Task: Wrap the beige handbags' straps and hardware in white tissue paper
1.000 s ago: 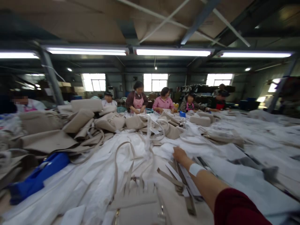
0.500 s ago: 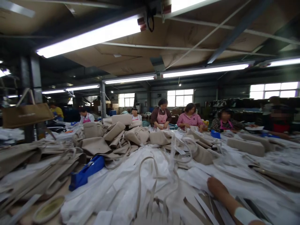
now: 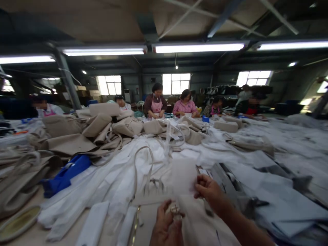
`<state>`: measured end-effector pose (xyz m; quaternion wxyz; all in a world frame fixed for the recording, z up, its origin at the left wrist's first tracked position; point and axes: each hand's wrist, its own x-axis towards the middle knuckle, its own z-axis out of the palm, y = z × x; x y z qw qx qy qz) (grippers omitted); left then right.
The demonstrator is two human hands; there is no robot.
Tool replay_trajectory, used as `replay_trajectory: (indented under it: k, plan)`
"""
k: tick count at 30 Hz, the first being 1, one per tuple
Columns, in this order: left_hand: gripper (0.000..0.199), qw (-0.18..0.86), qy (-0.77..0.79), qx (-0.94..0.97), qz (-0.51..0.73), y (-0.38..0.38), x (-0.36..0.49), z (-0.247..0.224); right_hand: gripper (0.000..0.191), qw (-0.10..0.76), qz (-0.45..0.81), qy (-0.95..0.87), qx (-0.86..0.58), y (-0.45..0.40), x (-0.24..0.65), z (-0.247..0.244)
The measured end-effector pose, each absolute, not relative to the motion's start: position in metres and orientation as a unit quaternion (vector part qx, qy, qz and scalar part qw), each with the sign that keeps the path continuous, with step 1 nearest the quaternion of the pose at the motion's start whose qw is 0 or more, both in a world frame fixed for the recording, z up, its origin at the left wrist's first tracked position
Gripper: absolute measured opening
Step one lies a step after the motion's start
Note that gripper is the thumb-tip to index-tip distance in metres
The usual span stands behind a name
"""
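A beige bag (image 3: 146, 222) with a gold-coloured zip lies at the bottom centre. My left hand (image 3: 165, 225) is closed over it, its fingers around a small metal clasp (image 3: 176, 211). Just above and to the right, my right hand (image 3: 210, 193) pinches the edge of a thin, whitish sheet (image 3: 183, 174), which stands up from the bag. Blur hides the exact fingertip contact. Behind the sheet, a beige strap (image 3: 135, 167) loops over white wrapping (image 3: 116, 177).
A blue tape dispenser (image 3: 66, 174) and a tape roll (image 3: 19, 220) lie on the left. A grey dispenser-like tool (image 3: 228, 181) is right of my hand. Beige bags (image 3: 69, 143) are heaped farther back. Several co-workers, one in a pink apron (image 3: 156, 105), sit or stand beyond.
My view has turned right and tilted down. My left hand now shows at the metal clasp. My right hand has moved from the lower right to the middle and now holds the whitish sheet.
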<state>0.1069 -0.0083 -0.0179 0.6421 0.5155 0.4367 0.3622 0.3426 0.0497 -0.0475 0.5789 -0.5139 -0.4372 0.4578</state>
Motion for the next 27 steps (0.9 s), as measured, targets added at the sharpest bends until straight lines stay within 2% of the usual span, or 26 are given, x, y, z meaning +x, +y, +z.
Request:
replay_trajectory:
  k: [3, 7, 12, 16, 23, 27]
  plan:
    - [0.041, 0.516, 0.441, 0.615, 0.401, -0.007, 0.109, -0.022, 0.02, 0.511, 0.552, -0.435, -0.494, -0.005, 0.315, -0.047]
    - [0.04, 0.564, 0.409, 0.627, 0.348, -0.005, 0.109, -0.02, 0.018, 0.416, 0.614, -0.476, -0.473, -0.04, 0.309, -0.041]
    - [0.041, 0.634, 0.391, 0.574, 0.341, -0.002, 0.109, -0.017, 0.03, 0.331, 0.654, -0.543, -0.41, -0.037, 0.324, -0.031]
    - [0.037, 0.583, 0.381, 0.634, 0.337, -0.002, 0.108, -0.017, 0.043, 0.394, 0.64, -0.479, -0.454, -0.02, 0.315, -0.036]
    - [0.037, 0.422, 0.409, 0.721, 0.368, 0.001, 0.104, -0.029, 0.032, 0.459, 0.647, -0.455, -0.406, -0.013, 0.283, -0.04]
    - [0.051, 0.397, 0.457, 0.696, 0.386, 0.004, 0.103, -0.027, 0.034, 0.467, 0.671, -0.432, -0.381, -0.014, 0.288, -0.047]
